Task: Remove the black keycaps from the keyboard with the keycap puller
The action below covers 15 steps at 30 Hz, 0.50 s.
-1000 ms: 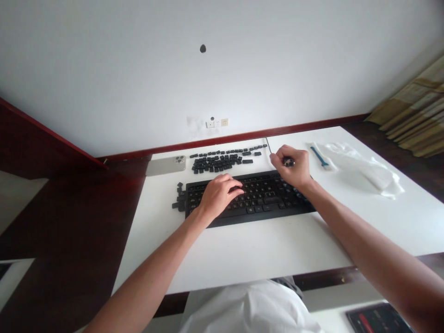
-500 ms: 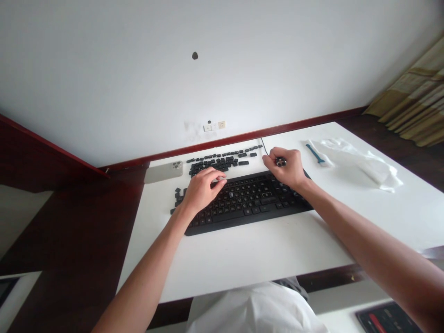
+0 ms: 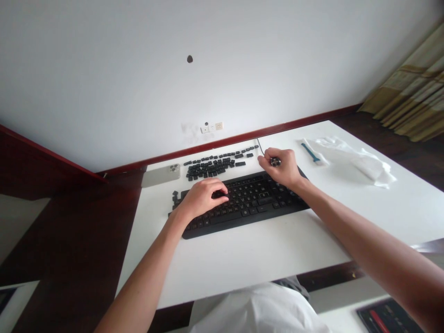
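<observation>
Keyboard (image 3: 251, 195), centre frame — likely light, stiff, best gripped by edges; left hand (image 3: 200, 200) half-open, right hand (image 3: 286, 170) clenching tool (image 3: 275, 162).

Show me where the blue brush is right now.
In the head view, the blue brush lies on the table's right side, between the right hand and the crumpled white plastic.

Both the left hand (image 3: 204, 199) and the right hand (image 3: 282, 169) are bare, and so are the arms. Big, soft white clothing (image 3: 249, 310) with folds shows near six o'clock. A bit of wrinkly gray cloth (image 3: 299, 286) peeks out near five o'clock.
</observation>
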Each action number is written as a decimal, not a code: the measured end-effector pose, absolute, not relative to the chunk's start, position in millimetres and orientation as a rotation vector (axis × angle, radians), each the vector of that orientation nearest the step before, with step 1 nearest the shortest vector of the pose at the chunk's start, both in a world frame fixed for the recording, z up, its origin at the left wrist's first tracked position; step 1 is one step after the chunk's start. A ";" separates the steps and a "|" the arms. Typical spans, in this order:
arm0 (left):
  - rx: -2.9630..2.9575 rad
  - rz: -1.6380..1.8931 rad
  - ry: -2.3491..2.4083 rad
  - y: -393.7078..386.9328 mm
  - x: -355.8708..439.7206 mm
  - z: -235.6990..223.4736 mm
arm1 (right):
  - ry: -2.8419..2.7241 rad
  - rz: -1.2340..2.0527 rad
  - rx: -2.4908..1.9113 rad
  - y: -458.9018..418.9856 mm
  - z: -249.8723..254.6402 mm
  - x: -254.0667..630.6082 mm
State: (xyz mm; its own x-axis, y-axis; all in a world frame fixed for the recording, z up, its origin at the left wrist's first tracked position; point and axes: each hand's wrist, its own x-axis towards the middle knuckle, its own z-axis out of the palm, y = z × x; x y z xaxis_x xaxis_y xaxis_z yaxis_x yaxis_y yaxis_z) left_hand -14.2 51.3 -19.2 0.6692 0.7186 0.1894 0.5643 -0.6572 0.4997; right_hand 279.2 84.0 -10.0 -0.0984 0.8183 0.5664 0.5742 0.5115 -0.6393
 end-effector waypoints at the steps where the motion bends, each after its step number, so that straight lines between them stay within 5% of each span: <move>1: 2.490 0.528 1.024 51.6 -15.0 -18.3 | -1.787 0.321 -1.163 83.9 -10.0 279.3; 15: 2.504 0.611 1.036 48.8 -8.6 -21.8 | -1.790 0.344 -1.152 85.3 -10.4 279.5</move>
